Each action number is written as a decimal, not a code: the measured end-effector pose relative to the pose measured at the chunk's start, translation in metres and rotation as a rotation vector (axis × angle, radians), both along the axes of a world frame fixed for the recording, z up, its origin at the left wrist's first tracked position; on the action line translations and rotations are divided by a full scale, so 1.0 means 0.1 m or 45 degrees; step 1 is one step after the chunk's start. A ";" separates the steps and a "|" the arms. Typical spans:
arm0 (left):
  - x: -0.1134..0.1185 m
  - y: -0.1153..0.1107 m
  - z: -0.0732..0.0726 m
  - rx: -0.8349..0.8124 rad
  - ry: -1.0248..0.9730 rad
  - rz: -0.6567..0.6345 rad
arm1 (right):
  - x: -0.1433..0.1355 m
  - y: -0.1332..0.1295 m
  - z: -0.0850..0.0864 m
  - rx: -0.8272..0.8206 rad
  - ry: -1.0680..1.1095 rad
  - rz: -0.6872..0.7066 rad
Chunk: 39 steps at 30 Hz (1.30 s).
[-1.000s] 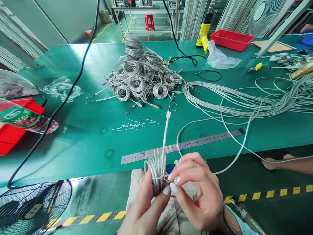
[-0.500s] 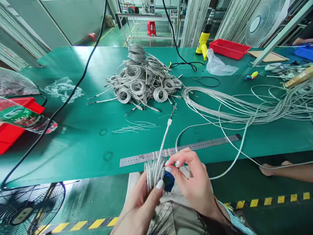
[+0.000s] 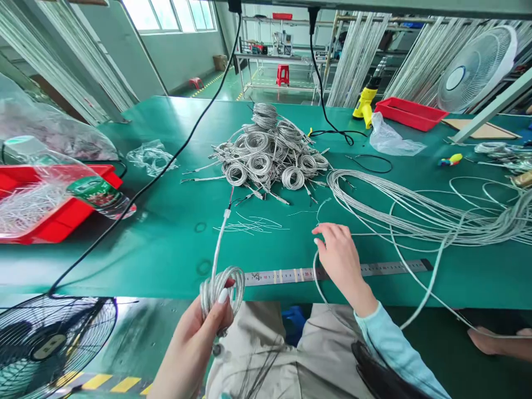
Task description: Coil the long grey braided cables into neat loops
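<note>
My left hand [image 3: 208, 321] is closed around a small coil of clear-jacketed cable [image 3: 222, 285], the thumb pressed over its loops. The cable's straight end [image 3: 220, 238] points away over the green table, with a white collar and thin red and dark wires at the tip. Over the steel ruler [image 3: 282, 276], my right hand [image 3: 341, 260] has its thumb and index finger slightly apart. A thin pale strand [image 3: 323, 208], partly blurred, lies just beyond those fingertips; whether it touches them is hard to tell.
A pile of coiled cables [image 3: 266, 155] stands mid-table, with cut white strands [image 3: 253, 224] in front. Long loose cable [image 3: 394, 199] spreads rightward. Leftward are a red tray [image 3: 62, 221], a plastic bottle [image 3: 100, 191] and a hanging black cord [image 3: 183, 147]. A yellow heat gun [image 3: 364, 105] stands behind.
My left hand has moved left with the coil. My right hand has left the coil, moving forward and right over the ruler. A thin strand now shows by its fingertips. The view has tilted up.
</note>
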<state>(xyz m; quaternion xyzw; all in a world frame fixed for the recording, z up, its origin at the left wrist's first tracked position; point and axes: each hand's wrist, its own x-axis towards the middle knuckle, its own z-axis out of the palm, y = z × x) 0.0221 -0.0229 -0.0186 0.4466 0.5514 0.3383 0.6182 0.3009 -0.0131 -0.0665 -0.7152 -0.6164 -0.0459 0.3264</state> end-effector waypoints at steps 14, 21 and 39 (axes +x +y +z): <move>0.34 -0.08 0.12 -0.494 -1.180 -0.218 | -0.72 -0.42 0.36 -0.631 1.958 0.814; 0.44 -0.08 0.07 -0.537 -1.221 -0.271 | -0.81 -0.44 0.41 -0.672 2.197 0.639; 0.49 0.23 0.19 -0.364 -1.331 0.224 | -0.95 -0.67 0.33 -0.908 1.304 0.644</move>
